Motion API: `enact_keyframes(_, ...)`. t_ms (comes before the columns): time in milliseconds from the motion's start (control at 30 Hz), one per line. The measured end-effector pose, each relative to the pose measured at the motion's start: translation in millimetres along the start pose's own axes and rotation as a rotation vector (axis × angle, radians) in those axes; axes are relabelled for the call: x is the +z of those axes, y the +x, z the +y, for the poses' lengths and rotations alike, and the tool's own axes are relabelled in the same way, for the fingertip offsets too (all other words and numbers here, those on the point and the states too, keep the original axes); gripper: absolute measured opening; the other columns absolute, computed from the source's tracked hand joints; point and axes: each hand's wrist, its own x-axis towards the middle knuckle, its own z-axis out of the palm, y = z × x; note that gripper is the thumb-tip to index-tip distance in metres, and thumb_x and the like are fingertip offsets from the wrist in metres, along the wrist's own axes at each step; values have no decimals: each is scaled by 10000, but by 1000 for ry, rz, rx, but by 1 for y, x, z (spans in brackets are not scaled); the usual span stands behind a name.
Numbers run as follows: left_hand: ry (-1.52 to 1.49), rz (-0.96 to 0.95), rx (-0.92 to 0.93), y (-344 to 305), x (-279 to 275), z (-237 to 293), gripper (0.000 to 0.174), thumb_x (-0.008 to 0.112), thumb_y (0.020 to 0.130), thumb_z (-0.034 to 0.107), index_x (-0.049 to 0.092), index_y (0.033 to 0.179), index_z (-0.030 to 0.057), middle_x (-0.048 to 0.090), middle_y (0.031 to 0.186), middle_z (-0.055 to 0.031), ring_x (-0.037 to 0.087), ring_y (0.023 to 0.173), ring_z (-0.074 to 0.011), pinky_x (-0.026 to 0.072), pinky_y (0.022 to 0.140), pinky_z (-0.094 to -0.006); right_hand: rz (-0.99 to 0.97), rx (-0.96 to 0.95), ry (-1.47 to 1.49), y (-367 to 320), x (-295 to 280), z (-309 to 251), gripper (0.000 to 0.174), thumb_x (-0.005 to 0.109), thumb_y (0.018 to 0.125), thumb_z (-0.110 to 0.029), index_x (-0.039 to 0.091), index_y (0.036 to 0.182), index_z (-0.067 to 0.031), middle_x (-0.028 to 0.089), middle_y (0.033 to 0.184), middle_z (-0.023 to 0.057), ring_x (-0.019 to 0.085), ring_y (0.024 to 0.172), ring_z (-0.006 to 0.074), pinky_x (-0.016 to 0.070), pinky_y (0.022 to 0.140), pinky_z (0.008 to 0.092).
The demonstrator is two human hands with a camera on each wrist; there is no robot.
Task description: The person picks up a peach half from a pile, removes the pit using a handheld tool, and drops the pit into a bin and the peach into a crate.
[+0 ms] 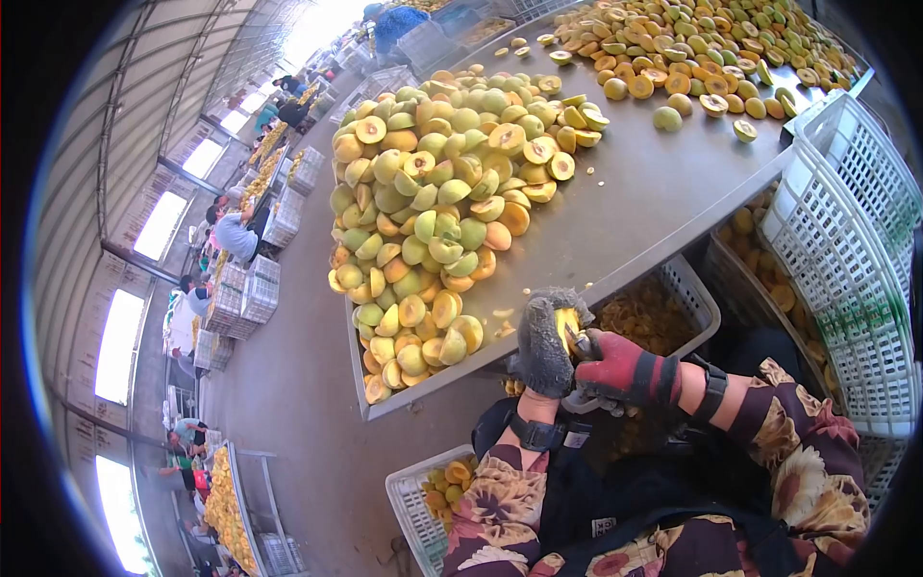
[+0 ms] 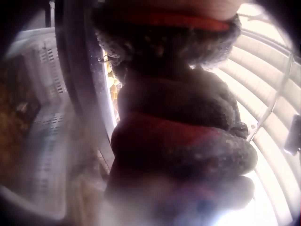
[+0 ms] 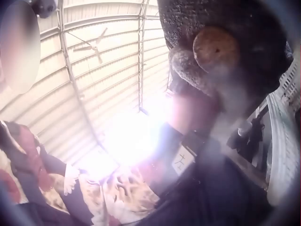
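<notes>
Just over the table's near edge, my left hand [image 1: 544, 351] in a grey knit glove grips a yellow peach half [image 1: 566, 325]. From the right, my right hand [image 1: 623, 365] in a red and dark glove holds a small metal-tipped tool [image 1: 583, 346] against the fruit. The right wrist view shows the round wooden handle end [image 3: 216, 49] of that tool poking out of the dark glove. Red and dark gloved fingers [image 2: 183, 141] fill the middle of the left wrist view, hiding the peach there. A big pile of peach halves [image 1: 433, 192] lies beyond my hands.
The metal table [image 1: 644, 207] has a raised rim, with another heap of halves [image 1: 702, 48] at its far end. Below my hands sits a crate [image 1: 710, 306] of scraps. White crates [image 1: 846, 250] stand at the right; a crate [image 1: 399, 490] with peach pieces is at lower left.
</notes>
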Motion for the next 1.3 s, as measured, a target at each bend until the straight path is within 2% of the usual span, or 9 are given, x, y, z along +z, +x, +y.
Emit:
enact_keyframes(100, 462, -21, 312, -2, 3, 8, 287, 368, 995, 260, 551, 974, 41, 599, 903, -78, 580, 818, -179, 482, 766, -302, 216, -478, -377, 18, 6, 38, 386, 565, 818, -177, 437, 1089, 65, 630, 745, 223, 647, 572, 308, 509, 486, 394)
enact_keyframes(167, 743, -35, 424, -5, -4, 4, 285, 373, 999, 252, 563, 970, 41, 603, 904, -75, 585, 835, -176, 484, 776, -302, 177, -250, -469, 15, 6, 27, 439, 592, 801, -179, 441, 1130, 69, 641, 820, 228, 662, 731, 309, 523, 616, 388)
enact_keyframes(233, 593, -34, 281, -8, -7, 4, 300, 370, 1004, 260, 571, 964, 40, 606, 903, -73, 589, 842, -173, 486, 782, -303, 149, -121, -496, 9, 6, 19, 468, 606, 791, -179, 443, 1153, 69, 644, 854, 239, 664, 817, 330, 527, 689, 393)
enact_keyframes(300, 6, -7, -100, -7, -7, 6, 332, 359, 1009, 283, 576, 956, 38, 610, 901, -71, 589, 838, -170, 489, 784, -307, 131, -99, -473, 6, 7, 13, 472, 605, 788, -179, 442, 1156, 67, 640, 846, 257, 653, 830, 374, 522, 705, 411)
enact_keyframes(633, 283, 213, 81, -3, -5, 8, 440, 326, 1013, 360, 607, 901, 40, 627, 849, -64, 596, 773, -154, 498, 732, -287, 333, -219, -688, 0, 25, 6, 534, 608, 777, -167, 387, 1210, 55, 616, 819, 290, 605, 803, 448, 501, 682, 466)
enact_keyframes(900, 268, 270, 288, 6, -31, 27, 210, 424, 971, 175, 571, 958, 25, 611, 874, -60, 590, 784, -152, 500, 741, -282, 369, -312, -229, 3, 2, 11, 374, 614, 748, -169, 527, 1041, 46, 623, 774, 207, 636, 710, 328, 498, 662, 395)
enact_keyframes(967, 208, 258, 194, 3, -28, 39, 184, 432, 963, 163, 549, 1013, 29, 602, 913, -71, 586, 838, -165, 497, 772, -291, 448, -437, -315, 6, -2, 12, 368, 620, 747, -160, 526, 1039, 43, 617, 767, 186, 631, 704, 289, 499, 666, 378)
enact_keyframes(1067, -356, 185, -27, 1, -15, 26, 263, 448, 977, 281, 539, 1070, 53, 595, 967, -78, 583, 889, -193, 498, 815, -336, 179, -146, 70, -5, 4, -8, 274, 626, 807, -136, 554, 1033, 0, 615, 787, 94, 602, 702, 169, 491, 633, 305)
enact_keyframes(1300, -401, 120, -129, -2, -7, 24, 398, 453, 967, 339, 507, 1249, 62, 583, 1135, -103, 582, 1000, -233, 481, 876, -374, 213, -160, 340, 6, 1, -2, 211, 621, 831, -107, 569, 1019, -27, 567, 771, 6, 525, 630, 81, 446, 544, 239)
